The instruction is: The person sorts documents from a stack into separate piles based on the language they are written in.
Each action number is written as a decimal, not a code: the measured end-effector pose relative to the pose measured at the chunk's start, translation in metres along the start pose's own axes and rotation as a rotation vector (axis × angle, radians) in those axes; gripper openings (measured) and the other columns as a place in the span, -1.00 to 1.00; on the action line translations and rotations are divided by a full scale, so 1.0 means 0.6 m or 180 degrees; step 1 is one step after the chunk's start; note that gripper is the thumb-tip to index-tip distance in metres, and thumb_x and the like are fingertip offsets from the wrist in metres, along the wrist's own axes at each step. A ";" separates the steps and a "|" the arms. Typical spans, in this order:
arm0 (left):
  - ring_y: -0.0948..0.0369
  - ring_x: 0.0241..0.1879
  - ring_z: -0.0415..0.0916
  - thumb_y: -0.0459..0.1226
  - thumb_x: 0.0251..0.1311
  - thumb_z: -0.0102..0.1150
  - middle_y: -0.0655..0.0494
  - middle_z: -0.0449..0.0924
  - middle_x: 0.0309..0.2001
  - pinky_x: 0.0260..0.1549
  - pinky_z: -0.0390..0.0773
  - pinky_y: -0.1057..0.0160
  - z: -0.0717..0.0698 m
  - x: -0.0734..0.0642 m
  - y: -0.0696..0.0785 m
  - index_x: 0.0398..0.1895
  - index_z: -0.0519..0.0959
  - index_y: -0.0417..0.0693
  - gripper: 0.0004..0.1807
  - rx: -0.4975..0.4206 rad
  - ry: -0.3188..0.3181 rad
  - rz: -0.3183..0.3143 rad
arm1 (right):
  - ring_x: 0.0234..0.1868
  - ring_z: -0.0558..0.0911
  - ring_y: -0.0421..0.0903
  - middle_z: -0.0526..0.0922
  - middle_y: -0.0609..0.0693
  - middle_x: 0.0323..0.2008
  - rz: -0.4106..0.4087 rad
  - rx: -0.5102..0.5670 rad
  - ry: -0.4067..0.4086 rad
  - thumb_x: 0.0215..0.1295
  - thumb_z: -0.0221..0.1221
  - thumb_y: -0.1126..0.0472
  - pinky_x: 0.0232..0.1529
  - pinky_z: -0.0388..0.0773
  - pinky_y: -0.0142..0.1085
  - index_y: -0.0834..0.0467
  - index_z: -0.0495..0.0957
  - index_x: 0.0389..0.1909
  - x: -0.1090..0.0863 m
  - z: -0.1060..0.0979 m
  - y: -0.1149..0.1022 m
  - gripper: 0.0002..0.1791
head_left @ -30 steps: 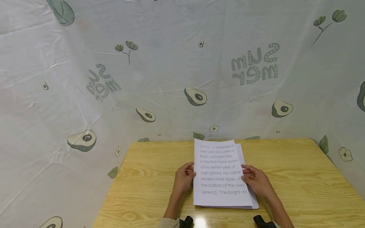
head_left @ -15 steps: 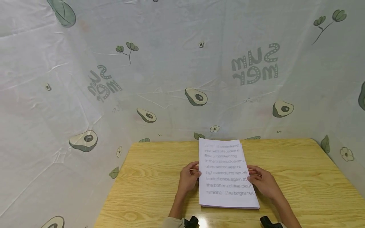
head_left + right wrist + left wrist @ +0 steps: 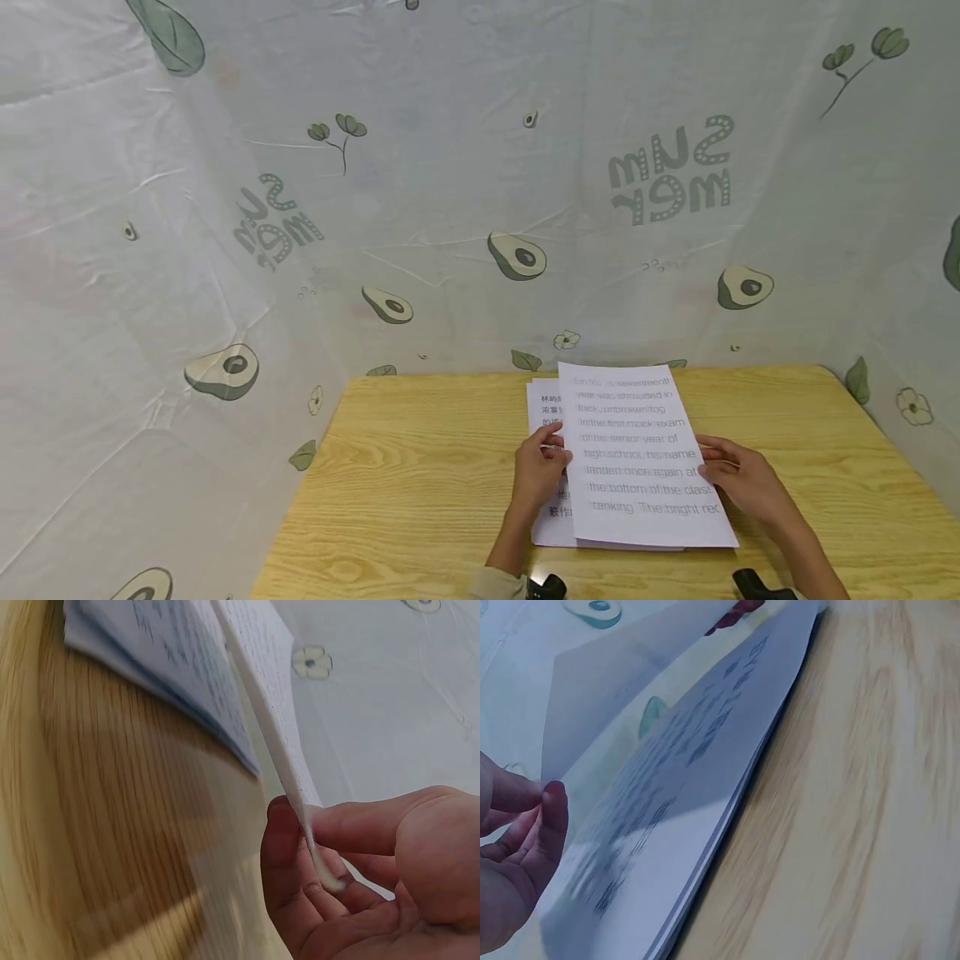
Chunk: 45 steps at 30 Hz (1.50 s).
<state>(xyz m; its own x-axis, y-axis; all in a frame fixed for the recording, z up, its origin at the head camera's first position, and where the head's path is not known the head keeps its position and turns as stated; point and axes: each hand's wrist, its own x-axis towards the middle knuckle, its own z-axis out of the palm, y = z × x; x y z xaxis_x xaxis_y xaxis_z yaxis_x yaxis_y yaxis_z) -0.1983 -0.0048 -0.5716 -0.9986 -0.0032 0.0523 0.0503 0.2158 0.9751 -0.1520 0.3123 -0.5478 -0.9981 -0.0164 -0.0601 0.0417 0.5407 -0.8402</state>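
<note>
A white sheet of paper printed with large English text is held between both hands, raised off the pile beneath it. My left hand pinches its left edge between thumb and fingers; the left wrist view shows that pinch on the sheet's edge. At the opposite edge my right hand pinches the paper between thumb and fingers, and in the right wrist view the sheet bends there. Below lies a stack of papers with Chinese characters, partly covered by the sheet and the left hand.
The stack lies on a light wood-grain table. Behind the table and at both sides hangs a pale curtain printed with avocados, leaves and the mirrored word "summer". Black wrist devices sit near the lower edge.
Both hands have moved right with the English sheet. It has shifted off the stack toward the right, and the Chinese text at the stack's left side has come into view.
</note>
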 end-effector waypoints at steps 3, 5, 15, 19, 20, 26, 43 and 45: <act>0.41 -0.34 0.55 -0.53 0.19 0.38 0.15 0.69 -0.19 -0.39 0.63 0.47 0.021 -0.002 0.005 0.24 0.71 -0.11 -0.49 0.0010 0.0029 -0.0061 | -0.12 0.56 -0.61 0.57 0.51 0.23 -0.0002 -0.0034 0.0001 0.57 0.20 0.33 -0.17 0.69 -0.45 0.54 0.26 0.51 -0.006 -0.016 0.007 -0.36; 0.42 -0.34 0.55 -0.53 0.18 0.39 0.19 0.68 -0.19 -0.39 0.62 0.47 0.033 -0.003 0.008 0.23 0.72 -0.08 -0.49 0.0030 0.0037 -0.0082 | -0.13 0.54 -0.64 0.57 0.51 0.23 0.0012 -0.0045 0.0006 0.58 0.19 0.32 -0.17 0.69 -0.46 0.55 0.25 0.51 -0.010 -0.025 0.013 -0.36; 0.43 -0.38 0.56 -0.54 0.18 0.38 0.24 0.65 -0.22 -0.45 0.64 0.48 0.090 -0.009 0.019 0.20 0.73 -0.06 -0.49 -0.0126 0.0014 -0.0175 | -0.15 0.61 -0.55 0.56 0.53 0.24 0.0066 -0.0158 0.0015 0.61 0.18 0.24 -0.19 0.68 -0.44 0.55 0.24 0.52 -0.017 -0.072 0.049 -0.33; 0.44 -0.38 0.57 -0.54 0.16 0.40 0.28 0.64 -0.23 -0.45 0.64 0.47 0.111 -0.010 0.023 0.19 0.74 -0.03 -0.49 -0.0132 0.0009 -0.0201 | -0.16 0.62 -0.52 0.52 0.56 0.26 0.0136 -0.0132 -0.0024 0.63 0.16 0.20 -0.18 0.70 -0.41 0.55 0.20 0.54 -0.018 -0.090 0.061 -0.31; 0.45 -0.38 0.57 -0.53 0.17 0.41 0.30 0.64 -0.23 -0.45 0.63 0.48 0.116 -0.010 0.024 0.19 0.74 -0.01 -0.49 -0.0112 0.0008 -0.0225 | -0.16 0.61 -0.52 0.51 0.56 0.27 0.0159 -0.0139 -0.0026 0.63 0.16 0.20 -0.18 0.70 -0.41 0.55 0.20 0.54 -0.018 -0.094 0.063 -0.30; 0.44 -0.38 0.57 -0.51 0.18 0.43 0.36 0.60 -0.25 -0.45 0.64 0.47 0.143 -0.012 0.033 0.20 0.74 0.05 -0.48 -0.0138 -0.0008 -0.0348 | -0.19 0.57 -0.58 0.52 0.57 0.26 0.0240 -0.0147 -0.0045 0.64 0.15 0.18 -0.19 0.70 -0.41 0.56 0.18 0.54 -0.020 -0.117 0.076 -0.29; 0.48 -0.44 0.57 -0.55 0.16 0.42 0.34 0.60 -0.32 -0.54 0.63 0.49 0.198 -0.019 0.044 0.20 0.73 -0.05 -0.48 -0.0226 -0.0129 -0.0327 | -0.22 0.62 -0.51 0.52 0.58 0.24 0.0372 -0.0298 -0.0133 0.67 0.12 0.12 -0.23 0.71 -0.33 0.58 0.14 0.55 -0.023 -0.169 0.101 -0.26; 0.49 -0.44 0.57 -0.56 0.15 0.42 0.34 0.60 -0.32 -0.55 0.63 0.48 0.203 -0.020 0.046 0.19 0.73 -0.06 -0.48 -0.0223 -0.0137 -0.0305 | -0.24 0.62 -0.49 0.49 0.61 0.26 0.0396 -0.0310 -0.0107 0.67 0.11 0.14 -0.24 0.71 -0.32 0.59 0.13 0.54 -0.022 -0.171 0.105 -0.26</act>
<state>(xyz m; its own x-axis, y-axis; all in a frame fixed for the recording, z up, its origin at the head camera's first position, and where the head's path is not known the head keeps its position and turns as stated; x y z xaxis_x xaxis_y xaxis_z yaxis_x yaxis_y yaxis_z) -0.1865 0.1202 -0.5716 -0.9985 0.0217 -0.0499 -0.0461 0.1479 0.9879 -0.1412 0.4329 -0.5448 -0.9833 0.0286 -0.1799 0.1587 0.6194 -0.7689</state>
